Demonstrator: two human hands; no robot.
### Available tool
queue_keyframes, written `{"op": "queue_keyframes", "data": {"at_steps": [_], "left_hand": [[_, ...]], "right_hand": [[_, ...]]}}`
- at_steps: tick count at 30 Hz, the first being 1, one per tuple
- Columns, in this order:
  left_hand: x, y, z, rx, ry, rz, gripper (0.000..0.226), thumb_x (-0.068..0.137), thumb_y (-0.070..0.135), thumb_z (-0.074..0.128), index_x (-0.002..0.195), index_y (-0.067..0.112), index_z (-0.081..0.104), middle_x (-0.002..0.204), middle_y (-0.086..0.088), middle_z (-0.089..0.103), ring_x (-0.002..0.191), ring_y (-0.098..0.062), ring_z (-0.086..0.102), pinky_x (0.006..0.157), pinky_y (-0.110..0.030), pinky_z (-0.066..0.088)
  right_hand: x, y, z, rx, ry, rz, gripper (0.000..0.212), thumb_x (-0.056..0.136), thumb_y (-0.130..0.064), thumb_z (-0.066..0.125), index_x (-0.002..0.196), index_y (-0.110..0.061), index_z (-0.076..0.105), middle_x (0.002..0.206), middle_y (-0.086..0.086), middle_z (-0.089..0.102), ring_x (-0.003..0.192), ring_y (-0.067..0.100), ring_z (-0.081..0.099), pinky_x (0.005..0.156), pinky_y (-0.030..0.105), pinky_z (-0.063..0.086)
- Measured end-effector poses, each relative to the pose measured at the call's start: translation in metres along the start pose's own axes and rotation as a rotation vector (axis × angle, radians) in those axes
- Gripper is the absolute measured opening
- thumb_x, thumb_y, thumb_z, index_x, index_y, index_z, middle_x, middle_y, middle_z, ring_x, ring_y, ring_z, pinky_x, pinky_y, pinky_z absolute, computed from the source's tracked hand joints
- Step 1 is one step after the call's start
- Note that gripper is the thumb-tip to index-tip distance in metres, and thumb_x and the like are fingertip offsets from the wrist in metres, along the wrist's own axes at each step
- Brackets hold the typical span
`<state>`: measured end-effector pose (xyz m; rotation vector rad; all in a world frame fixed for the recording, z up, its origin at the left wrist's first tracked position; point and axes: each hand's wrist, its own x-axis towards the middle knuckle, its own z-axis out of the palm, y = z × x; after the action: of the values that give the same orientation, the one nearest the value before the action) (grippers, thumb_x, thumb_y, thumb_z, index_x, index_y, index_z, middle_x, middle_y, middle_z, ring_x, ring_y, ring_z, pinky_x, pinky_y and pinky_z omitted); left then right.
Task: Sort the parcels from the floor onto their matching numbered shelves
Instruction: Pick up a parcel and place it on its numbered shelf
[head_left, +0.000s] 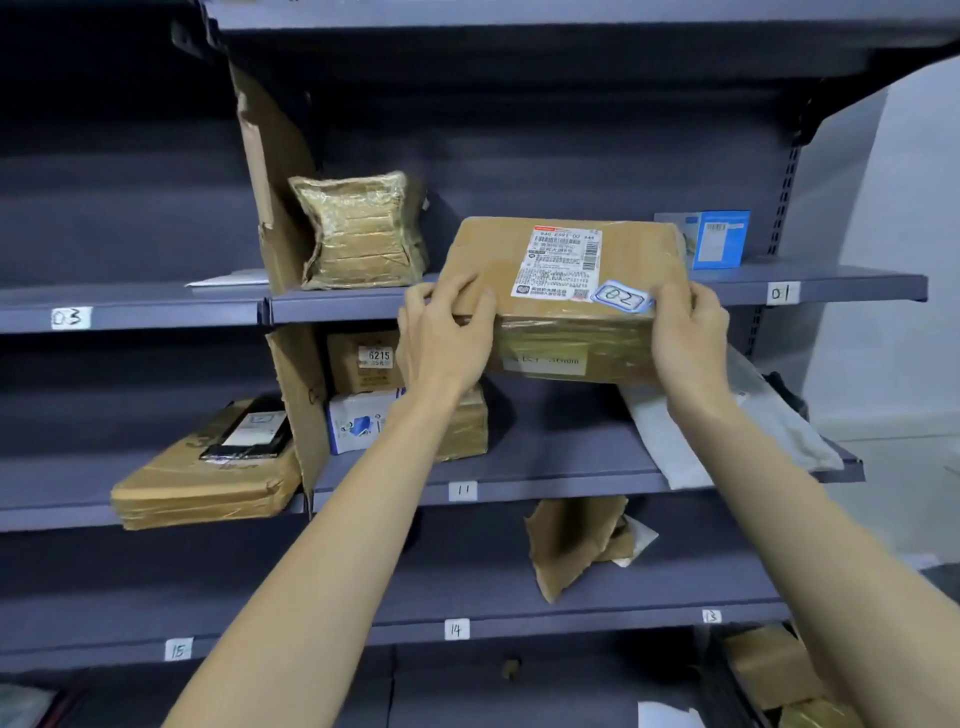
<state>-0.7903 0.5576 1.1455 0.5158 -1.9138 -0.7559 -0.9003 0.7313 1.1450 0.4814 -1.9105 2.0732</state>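
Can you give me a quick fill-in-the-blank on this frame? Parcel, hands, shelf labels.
1. The cardboard parcel held by the left hand and right hand bears a handwritten blue-edged sticker reading ____.
2. The shelf label to the right of the parcel reads ____.
3. The shelf label at far left on that level reads ____.
4. The parcel is held with ____ hands.

Missing words: 02; 01; 03; both

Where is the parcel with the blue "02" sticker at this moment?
In the head view the "02" parcel is centre-right, held by the left hand and right hand at the top shelf edge, right of the taped package.
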Motion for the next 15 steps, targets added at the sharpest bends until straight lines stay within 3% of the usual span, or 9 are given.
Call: {"op": "queue_keyframes", "data": {"at_steps": [4,8,13,15], "left_hand": [[0.05,0.002,0.016,0.028,0.016,-0.004,0.038,0.095,0.056,0.045,0.129,0.043,0.054,0.134,0.006,0.044,0.127,-0.016,0.042,0.091,-0.033,0.035],[0.09,-0.002,0.031,0.098,-0.036,-0.043,0.046,0.092,0.068,0.041,0.131,0.045,0.051,0.133,0.004,0.044,0.128,-0.019,0.04,0.094,-0.033,0.033],[0.142,-0.009,0.039,0.259,-0.066,-0.056,0.054,0.088,0.075,0.039,0.127,0.041,0.054,0.127,-0.004,0.051,0.122,-0.025,0.048,0.087,-0.034,0.033],[0.16,-0.016,0.045,0.304,-0.063,-0.069,0.054,0.091,0.072,0.038,0.127,0.036,0.055,0.127,-0.008,0.054,0.121,-0.029,0.05,0.085,-0.035,0.034]], "right_hand": [[0.053,-0.01,0.031,0.012,-0.07,-0.05,0.058,0.084,-0.046,0.038,0.128,-0.011,0.052,0.13,0.01,0.052,0.091,0.01,0.051,0.072,0.027,0.039],[0.096,-0.007,0.063,-0.029,-0.173,-0.038,0.059,0.095,-0.051,0.038,0.146,-0.022,0.032,0.139,0.001,0.045,0.11,0.015,0.048,0.086,0.031,0.04],[0.131,0.009,0.093,-0.002,-0.294,-0.044,0.058,0.097,-0.059,0.04,0.146,-0.029,0.029,0.129,-0.011,0.044,0.103,0.01,0.047,0.063,0.012,0.033],[0.148,0.012,0.11,-0.004,-0.321,-0.043,0.056,0.096,-0.06,0.042,0.142,-0.028,0.035,0.127,-0.009,0.049,0.095,0.006,0.052,0.063,0.012,0.034]]}}
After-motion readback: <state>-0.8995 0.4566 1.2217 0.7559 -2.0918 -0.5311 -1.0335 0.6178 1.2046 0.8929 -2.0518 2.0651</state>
